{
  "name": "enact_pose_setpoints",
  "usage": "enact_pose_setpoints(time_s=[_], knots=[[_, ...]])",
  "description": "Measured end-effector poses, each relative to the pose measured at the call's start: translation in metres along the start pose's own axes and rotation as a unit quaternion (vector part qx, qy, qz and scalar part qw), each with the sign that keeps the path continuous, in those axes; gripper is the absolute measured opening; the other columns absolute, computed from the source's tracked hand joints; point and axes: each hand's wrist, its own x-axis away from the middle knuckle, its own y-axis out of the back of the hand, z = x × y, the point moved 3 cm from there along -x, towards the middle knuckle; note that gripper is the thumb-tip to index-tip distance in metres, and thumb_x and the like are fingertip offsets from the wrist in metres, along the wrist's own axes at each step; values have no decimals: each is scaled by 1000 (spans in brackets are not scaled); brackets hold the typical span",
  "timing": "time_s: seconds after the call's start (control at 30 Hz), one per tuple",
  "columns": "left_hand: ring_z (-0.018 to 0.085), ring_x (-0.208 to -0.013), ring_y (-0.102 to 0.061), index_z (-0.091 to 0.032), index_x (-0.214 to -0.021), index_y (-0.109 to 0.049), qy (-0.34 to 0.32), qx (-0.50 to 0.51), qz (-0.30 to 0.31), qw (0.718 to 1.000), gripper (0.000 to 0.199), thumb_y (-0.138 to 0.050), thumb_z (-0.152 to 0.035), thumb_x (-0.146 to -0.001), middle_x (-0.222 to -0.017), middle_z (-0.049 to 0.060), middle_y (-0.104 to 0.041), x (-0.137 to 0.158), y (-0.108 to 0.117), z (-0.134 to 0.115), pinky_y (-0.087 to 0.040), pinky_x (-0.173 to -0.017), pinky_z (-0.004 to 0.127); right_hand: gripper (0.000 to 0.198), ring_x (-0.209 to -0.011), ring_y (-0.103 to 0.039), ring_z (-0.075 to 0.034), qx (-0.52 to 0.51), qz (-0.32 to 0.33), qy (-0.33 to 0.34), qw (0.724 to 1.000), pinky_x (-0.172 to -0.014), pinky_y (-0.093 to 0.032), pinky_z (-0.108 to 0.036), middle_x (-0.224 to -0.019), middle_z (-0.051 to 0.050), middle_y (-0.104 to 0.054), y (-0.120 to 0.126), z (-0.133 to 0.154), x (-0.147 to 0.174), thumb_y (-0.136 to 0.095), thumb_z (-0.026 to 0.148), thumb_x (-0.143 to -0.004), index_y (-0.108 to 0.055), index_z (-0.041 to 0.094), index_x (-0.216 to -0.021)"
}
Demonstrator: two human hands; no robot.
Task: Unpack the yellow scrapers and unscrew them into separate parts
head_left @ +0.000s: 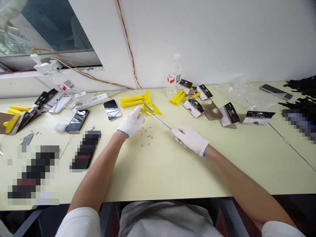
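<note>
My left hand (pixel 132 122), in a white knit glove with a blue cuff, is closed on a yellow plastic scraper head (pixel 143 108). A thin metal rod (pixel 160 121) runs from that head to my right hand (pixel 189 139), also gloved and closed around the rod's near end. Whether the rod is fixed to the head or only touching it, I cannot tell. Just beyond my left hand lie yellow scraper handles (pixel 132 101) and another yellow head piece (pixel 156 109). Several small screws (pixel 148 136) are scattered on the table between my hands.
Behind my right hand are yellow tubes (pixel 178 97), printed cardboard packages (pixel 229 115), a water bottle (pixel 173 77) and clear plastic bags (pixel 243 93). Phones (pixel 112 109), a power strip (pixel 95 100) and more packaged scrapers (pixel 14 120) occupy the left. Black gloves (pixel 302 84) lie far right.
</note>
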Motion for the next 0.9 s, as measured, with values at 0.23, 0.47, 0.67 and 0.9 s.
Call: enact_pose_setpoints(time_s=[0.23,0.47,0.67,0.9], knots=[[19,-80,-71,-27,-104,-49,-6,-6,-7,1000,14,-53,-39,-110,-108,4,-84,1,2,-1,-51,-73,30,45,-75,-47,-18,101,-46,40,993,-68,-38,-32,-83,2,-54,2,4,0,-72,64,-99,-52,25,-88],[19,-80,-72,-27,-106,-52,-2,-12,-8,1000,14,-53,-40,-110,-108,4,-84,1,3,-1,-52,-73,29,42,-77,-49,-19,92,-50,49,993,-69,-40,-33,-86,1,-58,2,1,-1,-73,63,-98,-53,26,-91],[20,-84,-73,-27,-111,-56,1,-8,-7,1000,13,-54,-40,-111,-110,3,-84,1,3,1,-52,-76,28,43,-80,-55,-20,92,-52,48,993,-73,-43,-34,-90,0,-63,2,2,-1,-73,65,-97,-57,25,-94],[19,-75,-65,-27,-106,-53,4,-48,-9,999,14,-53,-41,-111,-100,2,-80,-1,9,7,-45,-71,30,40,-82,-61,-22,135,-49,33,989,-73,-44,-34,-93,-4,-72,17,6,1,-75,62,-97,-64,23,-96]])
